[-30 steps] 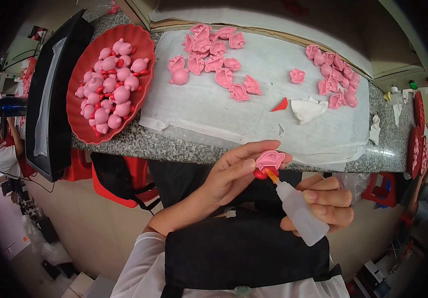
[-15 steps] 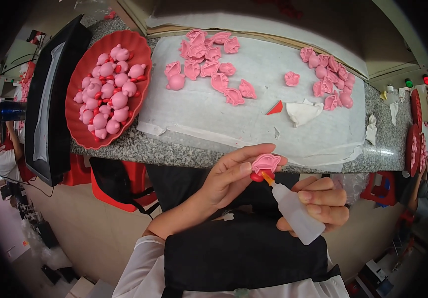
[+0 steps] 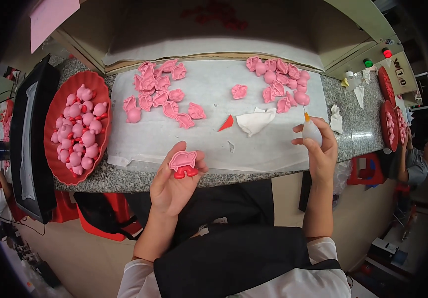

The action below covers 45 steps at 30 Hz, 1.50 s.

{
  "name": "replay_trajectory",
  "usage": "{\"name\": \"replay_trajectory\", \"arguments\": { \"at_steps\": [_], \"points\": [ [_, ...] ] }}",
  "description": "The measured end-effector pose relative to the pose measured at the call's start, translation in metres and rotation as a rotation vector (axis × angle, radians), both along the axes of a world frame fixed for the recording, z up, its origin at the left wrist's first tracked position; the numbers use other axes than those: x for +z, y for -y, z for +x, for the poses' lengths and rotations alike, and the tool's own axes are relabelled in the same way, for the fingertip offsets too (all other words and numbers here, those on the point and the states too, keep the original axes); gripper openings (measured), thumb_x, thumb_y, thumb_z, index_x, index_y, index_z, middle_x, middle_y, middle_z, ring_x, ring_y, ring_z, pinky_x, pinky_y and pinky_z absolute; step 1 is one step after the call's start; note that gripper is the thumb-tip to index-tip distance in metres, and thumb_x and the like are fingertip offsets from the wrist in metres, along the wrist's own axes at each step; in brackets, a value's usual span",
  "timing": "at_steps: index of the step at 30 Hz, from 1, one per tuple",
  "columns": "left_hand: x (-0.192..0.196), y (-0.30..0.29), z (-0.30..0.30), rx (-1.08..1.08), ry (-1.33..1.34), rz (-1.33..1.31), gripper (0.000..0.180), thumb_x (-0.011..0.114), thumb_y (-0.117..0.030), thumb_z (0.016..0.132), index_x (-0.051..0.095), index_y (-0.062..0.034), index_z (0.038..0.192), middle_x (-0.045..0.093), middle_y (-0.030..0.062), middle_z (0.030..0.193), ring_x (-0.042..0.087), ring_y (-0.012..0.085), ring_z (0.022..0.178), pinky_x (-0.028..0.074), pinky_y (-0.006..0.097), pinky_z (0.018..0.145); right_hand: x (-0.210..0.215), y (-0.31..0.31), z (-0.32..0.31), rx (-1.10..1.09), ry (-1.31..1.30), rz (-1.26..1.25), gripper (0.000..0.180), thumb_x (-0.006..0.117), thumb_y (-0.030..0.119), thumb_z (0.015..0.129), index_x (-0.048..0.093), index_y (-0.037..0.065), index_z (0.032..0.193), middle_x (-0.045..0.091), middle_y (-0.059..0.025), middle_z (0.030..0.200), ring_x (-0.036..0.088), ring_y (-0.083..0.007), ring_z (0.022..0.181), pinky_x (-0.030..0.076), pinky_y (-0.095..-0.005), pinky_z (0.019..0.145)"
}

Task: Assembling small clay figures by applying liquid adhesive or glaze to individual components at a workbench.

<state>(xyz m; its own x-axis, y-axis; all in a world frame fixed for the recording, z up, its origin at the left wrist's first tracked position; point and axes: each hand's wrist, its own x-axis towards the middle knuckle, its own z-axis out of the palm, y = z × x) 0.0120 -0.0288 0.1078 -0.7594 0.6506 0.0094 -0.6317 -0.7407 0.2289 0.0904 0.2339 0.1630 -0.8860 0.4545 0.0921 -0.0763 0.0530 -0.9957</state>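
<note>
My left hand [image 3: 170, 194] holds a small pink toy half-shell [image 3: 182, 160] at the bench's near edge, its hollow rimmed side showing. Two red feet [image 3: 186, 172] sit at the lower edge of the shell. Over the right part of the paper, my right hand [image 3: 324, 151] grips a whitish squeeze bottle [image 3: 311, 133], its orange nozzle pointing up. Pink half-shells [image 3: 159, 84] lie in a loose group at the paper's left. Another pile of pink pieces [image 3: 281, 79] is at the far right, with a single pink piece [image 3: 239, 91] between them.
A red scalloped tray [image 3: 105, 144] at left bears pink round figures with red parts, beside a black tray [image 3: 21, 149]. On the white paper [image 3: 174, 144] lie a crumpled tissue [image 3: 256, 121] and a red scrap [image 3: 228, 122]. A cabinet opening [image 3: 214, 30] stands behind.
My right hand has drawn the bottle away from the shell, moved it right and turned its nozzle up. My left hand has shifted left with the shell. The view has shifted too.
</note>
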Motion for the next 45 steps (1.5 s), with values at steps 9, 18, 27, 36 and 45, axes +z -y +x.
{"name": "replay_trajectory", "arguments": {
  "at_steps": [9,18,27,36,45],
  "points": [
    [0.001,0.002,0.005,0.006,-0.019,-0.011,0.048,0.046,-0.021,0.079,0.030,-0.0009,0.120,0.043,0.0245,0.111,0.045,0.0303,0.100,0.032,0.041,0.089,-0.013,0.008,-0.085,0.201,-0.025,0.607,0.028,0.056,-0.001,0.066,0.042,0.005,0.089,0.052,-0.0079,0.091,0.053,-0.0200,0.085,0.042,-0.0287,0.070],
    [0.000,0.002,0.009,-0.045,0.008,-0.012,0.048,0.047,-0.020,0.078,0.031,0.0009,0.119,0.043,0.0256,0.110,0.046,0.0306,0.098,0.032,0.038,0.088,-0.005,0.012,-0.095,0.284,0.226,0.818,0.020,0.057,0.004,0.066,0.052,0.001,0.085,0.056,-0.0068,0.086,0.053,-0.0171,0.086,0.039,-0.0266,0.073],
    [0.003,-0.007,0.011,-0.171,0.021,-0.016,0.049,0.047,-0.020,0.078,0.030,0.0035,0.119,0.042,0.0270,0.110,0.046,0.0297,0.099,0.032,0.037,0.089,0.003,-0.012,-0.018,0.345,0.401,0.772,0.022,0.056,0.003,0.067,0.054,-0.002,0.088,0.055,-0.0084,0.076,0.051,-0.0166,0.077,0.038,-0.0248,0.072],
    [0.003,-0.016,0.016,-0.219,-0.001,-0.081,0.043,0.045,-0.021,0.080,0.036,-0.0049,0.118,0.044,0.0225,0.110,0.047,0.0288,0.095,0.033,0.039,0.086,-0.009,-0.009,-0.012,0.128,0.301,0.715,0.027,0.064,0.002,0.059,0.057,-0.001,0.085,0.053,-0.0097,0.085,0.051,-0.0186,0.079,0.039,-0.0250,0.071],
    [0.008,-0.023,0.018,-0.263,-0.020,-0.058,0.045,0.045,-0.019,0.081,0.031,0.0007,0.119,0.043,0.0227,0.112,0.046,0.0283,0.098,0.032,0.036,0.089,0.020,0.040,-0.003,0.197,0.214,0.528,0.031,0.066,0.002,0.058,0.058,0.001,0.087,0.054,-0.0120,0.093,0.053,-0.0143,0.072,0.042,-0.0214,0.062]
  ]
}}
